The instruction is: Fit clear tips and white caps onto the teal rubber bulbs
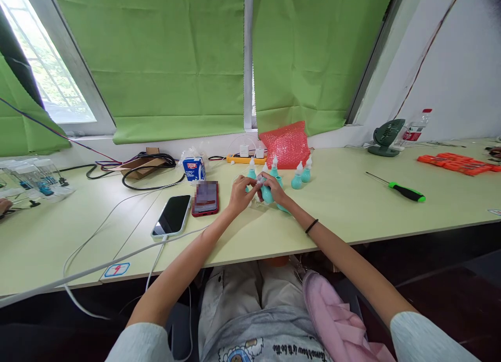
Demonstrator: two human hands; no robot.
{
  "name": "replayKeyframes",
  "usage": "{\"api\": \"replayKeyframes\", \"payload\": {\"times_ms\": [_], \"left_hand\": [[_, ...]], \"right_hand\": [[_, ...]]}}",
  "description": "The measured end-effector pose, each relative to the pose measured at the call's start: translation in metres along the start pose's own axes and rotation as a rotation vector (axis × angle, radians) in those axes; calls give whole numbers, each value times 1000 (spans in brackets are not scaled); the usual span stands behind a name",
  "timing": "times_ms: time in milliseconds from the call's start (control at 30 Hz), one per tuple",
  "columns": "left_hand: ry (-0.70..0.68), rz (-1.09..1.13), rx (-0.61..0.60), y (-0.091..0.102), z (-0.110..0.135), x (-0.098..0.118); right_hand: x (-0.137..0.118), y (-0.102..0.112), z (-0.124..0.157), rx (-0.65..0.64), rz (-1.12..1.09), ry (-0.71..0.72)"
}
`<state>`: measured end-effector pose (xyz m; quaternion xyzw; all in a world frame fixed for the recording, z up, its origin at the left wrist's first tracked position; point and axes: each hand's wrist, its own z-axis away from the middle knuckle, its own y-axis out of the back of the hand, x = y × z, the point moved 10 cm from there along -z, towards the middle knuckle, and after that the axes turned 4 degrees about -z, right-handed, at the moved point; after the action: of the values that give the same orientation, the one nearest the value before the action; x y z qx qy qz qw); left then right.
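Observation:
My left hand (239, 194) is closed in a pinch at a small clear nozzle (260, 179). Beside it, my right hand (275, 189) grips a teal squeeze bulb (267, 195), which hangs below the fingers with its nozzle end between both hands. My fingers partly hide the joint of nozzle and bulb. Around the hands stand several more teal bulbs with clear pointed tips, among them one bulb (296, 181) to the right and another (251, 171) behind my left hand. Further teal and clear parts lie close under my hands, partly covered.
Left of my hands lie a white-edged phone (172, 216), a red-cased phone (205, 199) and a blue carton (193, 169). A red bubble-wrap pouch (287, 145) leans at the back. Rightward are a screwdriver (403, 191) and fan (386, 137). Another person's hand (4, 205) shows far left.

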<state>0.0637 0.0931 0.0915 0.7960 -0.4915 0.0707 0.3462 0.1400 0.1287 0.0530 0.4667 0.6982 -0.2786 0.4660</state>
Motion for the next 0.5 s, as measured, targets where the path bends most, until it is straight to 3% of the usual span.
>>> {"api": "replayKeyframes", "payload": {"times_ms": [267,500], "left_hand": [[58,183,-144,-16,0,-8],[38,195,-199,-18,0,-4]], "right_hand": [[3,-2,0,-32,-49,-38],[-2,-7,3,-56,-69,-48]]}}
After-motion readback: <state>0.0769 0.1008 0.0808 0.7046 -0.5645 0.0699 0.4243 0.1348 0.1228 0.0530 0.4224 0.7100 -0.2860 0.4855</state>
